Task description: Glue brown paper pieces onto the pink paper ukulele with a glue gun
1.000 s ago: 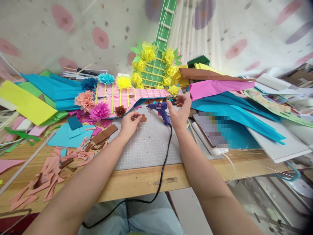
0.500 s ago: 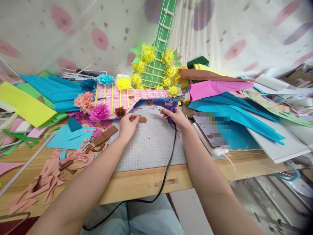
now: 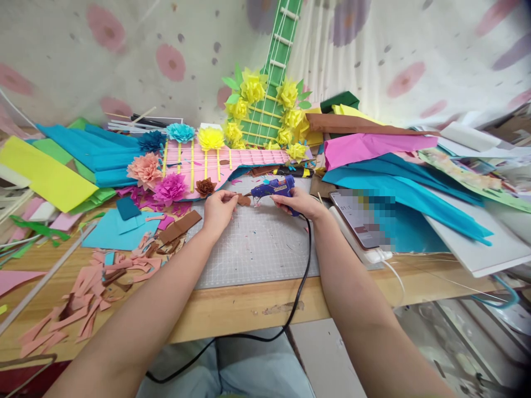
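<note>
My left hand [image 3: 219,213] pinches a small brown paper petal [image 3: 244,200] over the grey cutting mat [image 3: 257,249]. In my right hand [image 3: 301,203] is a blue hot glue gun [image 3: 271,188], its nozzle pointing left at the petal; whether the tip touches it I cannot tell. From the glue gun a black cord runs down past the table edge. Just behind my hands lies a pink paper guitar [image 3: 194,171] with yellow strips, white strings and paper flowers, among them a brown flower [image 3: 204,187] near my left fingers.
A green guitar [image 3: 265,119] with yellow flowers leans at the back. Pink and brown paper scraps [image 3: 83,298] cover the left side. A phone [image 3: 359,218] lies on a white block at right, beside blue crepe paper [image 3: 406,179]. A yellow-and-black cutter [image 3: 294,172] rests behind the glue gun.
My right hand has gripped the glue gun and brought it left and forward, off its spot by the cutter, so the nozzle is at the petal. My left hand has stayed nearly still.
</note>
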`<state>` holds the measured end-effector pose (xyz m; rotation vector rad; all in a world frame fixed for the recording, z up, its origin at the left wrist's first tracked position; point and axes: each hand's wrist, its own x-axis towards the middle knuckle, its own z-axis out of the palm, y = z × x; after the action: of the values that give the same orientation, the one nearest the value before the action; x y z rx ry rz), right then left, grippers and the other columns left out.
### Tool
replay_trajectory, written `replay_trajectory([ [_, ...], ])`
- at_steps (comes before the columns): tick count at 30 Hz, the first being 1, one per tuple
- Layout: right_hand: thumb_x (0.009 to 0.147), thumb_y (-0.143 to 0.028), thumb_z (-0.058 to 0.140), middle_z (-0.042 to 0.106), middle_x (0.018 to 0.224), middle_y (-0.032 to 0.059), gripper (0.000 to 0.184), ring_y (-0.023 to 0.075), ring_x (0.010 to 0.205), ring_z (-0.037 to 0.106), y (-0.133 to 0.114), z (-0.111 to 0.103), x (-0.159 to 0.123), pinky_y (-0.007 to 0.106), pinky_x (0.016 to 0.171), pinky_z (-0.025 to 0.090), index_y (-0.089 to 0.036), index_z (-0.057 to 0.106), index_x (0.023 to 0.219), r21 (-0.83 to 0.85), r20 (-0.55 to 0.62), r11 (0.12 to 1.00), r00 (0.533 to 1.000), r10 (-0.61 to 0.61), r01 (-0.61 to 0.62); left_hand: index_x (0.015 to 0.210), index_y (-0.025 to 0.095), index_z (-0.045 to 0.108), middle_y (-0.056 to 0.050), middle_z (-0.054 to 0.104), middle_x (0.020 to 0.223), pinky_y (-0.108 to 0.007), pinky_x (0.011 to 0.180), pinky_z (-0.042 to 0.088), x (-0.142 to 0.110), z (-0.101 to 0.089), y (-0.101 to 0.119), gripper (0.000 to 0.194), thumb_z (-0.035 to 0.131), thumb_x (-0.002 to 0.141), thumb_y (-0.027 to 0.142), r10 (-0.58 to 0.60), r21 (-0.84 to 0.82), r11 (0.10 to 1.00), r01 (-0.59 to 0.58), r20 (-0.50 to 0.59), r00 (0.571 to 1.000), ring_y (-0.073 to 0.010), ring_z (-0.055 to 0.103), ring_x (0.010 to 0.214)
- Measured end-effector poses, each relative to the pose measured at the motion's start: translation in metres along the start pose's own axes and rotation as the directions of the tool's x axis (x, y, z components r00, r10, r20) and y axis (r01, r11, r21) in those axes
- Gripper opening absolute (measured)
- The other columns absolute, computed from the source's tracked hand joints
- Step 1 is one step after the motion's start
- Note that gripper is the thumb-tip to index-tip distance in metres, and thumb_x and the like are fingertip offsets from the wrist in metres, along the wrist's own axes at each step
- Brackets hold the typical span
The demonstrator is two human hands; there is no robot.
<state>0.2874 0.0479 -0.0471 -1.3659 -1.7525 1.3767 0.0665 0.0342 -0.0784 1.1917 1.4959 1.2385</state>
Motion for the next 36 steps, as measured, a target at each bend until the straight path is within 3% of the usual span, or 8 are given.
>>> replay_trajectory([
  [23,0.069,-0.060,0.066,0.045,0.048,-0.0045,0.045,0.0059,0.042,0.038,0.0034,0.0034,0.0036,0.024,0.041,0.028,-0.019,0.049,0.060,-0.020,-0.007,1.000,1.000,-0.023,0.022,0.075,0.015,0.065,-0.003,0.066,0.071,-0.018,0.035,0.033,0.0011,-0.0003,-0.0003,0.009,0.063,0.072,0.024,-0.011,0.006,1.000,0.010,0.027,1.000,-0.0083,0.053,0.048],
  [36,0.070,-0.060,0.065,0.045,0.049,-0.0046,0.045,0.0064,0.043,0.038,0.0054,0.0028,0.0031,0.024,0.042,0.029,-0.020,0.049,0.061,0.006,-0.016,0.999,0.999,-0.032,0.032,0.075,0.015,0.066,0.001,0.060,0.057,-0.018,0.036,0.033,-0.0015,-0.0009,0.0036,0.008,0.064,0.072,0.023,0.003,0.042,0.999,-0.004,0.030,1.000,-0.0089,0.051,0.045],
])
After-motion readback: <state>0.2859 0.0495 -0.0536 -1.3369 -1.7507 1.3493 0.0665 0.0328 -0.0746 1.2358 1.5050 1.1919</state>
